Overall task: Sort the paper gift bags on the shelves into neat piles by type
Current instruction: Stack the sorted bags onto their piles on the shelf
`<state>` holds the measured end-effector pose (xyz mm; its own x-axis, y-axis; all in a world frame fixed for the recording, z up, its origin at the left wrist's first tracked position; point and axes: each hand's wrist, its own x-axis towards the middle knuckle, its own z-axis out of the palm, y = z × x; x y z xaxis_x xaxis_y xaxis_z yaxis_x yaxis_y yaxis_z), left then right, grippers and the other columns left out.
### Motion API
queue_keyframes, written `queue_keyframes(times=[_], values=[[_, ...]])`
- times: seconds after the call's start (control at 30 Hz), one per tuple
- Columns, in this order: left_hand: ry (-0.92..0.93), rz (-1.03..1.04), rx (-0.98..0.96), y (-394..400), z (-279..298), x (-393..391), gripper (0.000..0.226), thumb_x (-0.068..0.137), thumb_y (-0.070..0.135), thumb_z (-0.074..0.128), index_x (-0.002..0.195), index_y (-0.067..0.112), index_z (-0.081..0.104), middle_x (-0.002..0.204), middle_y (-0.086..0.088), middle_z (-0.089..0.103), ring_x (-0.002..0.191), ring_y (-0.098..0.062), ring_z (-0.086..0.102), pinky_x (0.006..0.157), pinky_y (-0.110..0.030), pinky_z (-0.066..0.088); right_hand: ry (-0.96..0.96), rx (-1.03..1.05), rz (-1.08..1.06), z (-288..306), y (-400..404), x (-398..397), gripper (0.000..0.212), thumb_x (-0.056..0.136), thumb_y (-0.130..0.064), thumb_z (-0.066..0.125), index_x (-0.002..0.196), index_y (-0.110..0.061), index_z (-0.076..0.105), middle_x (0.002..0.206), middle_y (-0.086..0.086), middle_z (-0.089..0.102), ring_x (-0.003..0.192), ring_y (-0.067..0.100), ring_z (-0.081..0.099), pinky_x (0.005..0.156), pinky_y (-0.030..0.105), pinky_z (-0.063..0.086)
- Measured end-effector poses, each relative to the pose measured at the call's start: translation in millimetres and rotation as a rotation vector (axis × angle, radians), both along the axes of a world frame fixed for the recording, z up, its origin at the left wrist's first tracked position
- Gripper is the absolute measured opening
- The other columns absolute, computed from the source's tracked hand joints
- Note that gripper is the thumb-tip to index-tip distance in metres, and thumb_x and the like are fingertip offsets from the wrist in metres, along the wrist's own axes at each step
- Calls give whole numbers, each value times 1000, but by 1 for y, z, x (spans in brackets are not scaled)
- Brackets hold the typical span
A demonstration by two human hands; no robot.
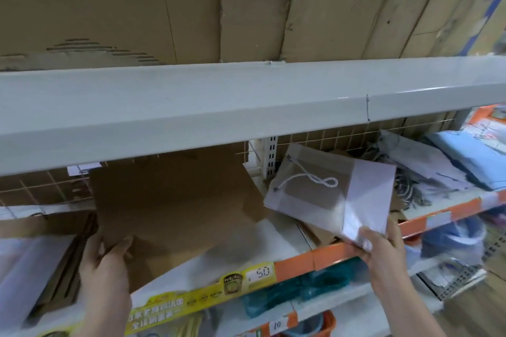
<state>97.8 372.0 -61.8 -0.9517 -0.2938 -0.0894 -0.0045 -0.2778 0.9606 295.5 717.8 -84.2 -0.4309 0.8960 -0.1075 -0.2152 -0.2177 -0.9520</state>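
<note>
My left hand (105,260) grips the near edge of a flat brown paper bag (175,200) that lies tilted on the white shelf (241,238). My right hand (383,246) pinches the lower corner of a lavender gift bag (361,194) with a clear window and a white twisted cord handle, held slightly above the shelf. More brown bags (68,254) stand stacked on edge at the left. A loose heap of grey and lavender bags (427,169) with tangled cords lies at the right, beside light blue bags (471,159).
A grey upper shelf board (246,101) overhangs the working shelf, with cardboard sheets (246,8) above it. A wire grid (328,134) backs the shelf. The front rail (315,257) is orange with a yellow price label. Teal items (295,290) sit on the shelf below.
</note>
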Motion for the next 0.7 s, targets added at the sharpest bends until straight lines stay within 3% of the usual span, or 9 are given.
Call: queue_keyframes(times=[0.07, 0.13, 0.23, 0.37, 0.47, 0.53, 0.6, 0.67, 0.7], values=[[-15, -15, 31, 15, 1, 0, 37, 85, -2, 60, 112, 23, 62, 66, 17, 62, 54, -1, 52, 55, -20, 48, 15, -19, -18, -1, 9, 4, 46, 88, 7, 53, 92, -39, 62, 101, 3, 59, 80, 24, 61, 49, 26, 56], [-26, -33, 58, 30, 2, 3, 36, 84, -1, 60, 98, 32, 63, 70, 17, 64, 59, -4, 55, 57, -26, 49, 27, -19, -41, 0, 20, 8, 52, 87, 10, 52, 92, -41, 63, 99, -1, 58, 83, 25, 59, 54, 30, 60], [-41, -37, 78, 55, 1, 9, 34, 84, -1, 61, 97, 31, 59, 73, 12, 61, 65, -13, 54, 63, -28, 42, 65, -26, -49, 3, 43, 18, 49, 85, 17, 46, 111, -23, 59, 97, -1, 56, 85, 29, 56, 52, 31, 59], [-39, -23, 91, 95, -4, 26, 43, 84, -2, 60, 121, 21, 55, 86, 2, 59, 52, 1, 56, 60, -22, 47, 55, -27, -25, 3, 82, 35, 49, 83, 20, 45, 88, -27, 59, 87, 5, 50, 76, 29, 52, 49, 31, 58], [-27, -5, 70, 126, -10, 49, 37, 86, -4, 58, 111, 23, 52, 81, 4, 55, 62, -7, 49, 57, -18, 41, 55, -2, 9, 5, 119, 54, 50, 82, 20, 45, 82, -27, 62, 87, 5, 51, 74, 26, 50, 49, 29, 57], [-19, 44, 47, 144, -13, 66, 33, 86, -3, 58, 98, 27, 53, 74, 7, 54, 60, -9, 46, 59, -23, 37, 50, -19, 28, 5, 148, 68, 45, 84, 17, 46, 95, -22, 63, 93, 2, 54, 77, 30, 53, 52, 32, 58], [-12, 70, 40, 161, -13, 83, 30, 86, -3, 58, 81, 26, 52, 64, 11, 57, 54, -5, 47, 56, -22, 38, 51, -62, 36, 4, 178, 78, 45, 86, 11, 49, 117, -21, 55, 104, 5, 56, 79, 36, 60, 63, 43, 60], [-19, 95, 39, 178, -14, 98, 31, 85, -4, 58, 74, 24, 52, 60, 12, 59, 47, 1, 48, 49, -19, 40, 50, -88, 61, 3, 204, 87, 45, 89, 6, 51, 118, -29, 53, 106, 7, 56, 71, 32, 69, 74, 59, 55], [-26, 118, 43, 187, -15, 105, 31, 85, -4, 57, 75, 24, 53, 63, 11, 60, 47, 2, 49, 46, -16, 42, 52, -104, 70, 3, 215, 91, 44, 89, 5, 51, 115, -31, 53, 104, 4, 56, 63, 29, 71, 71, 59, 55]])
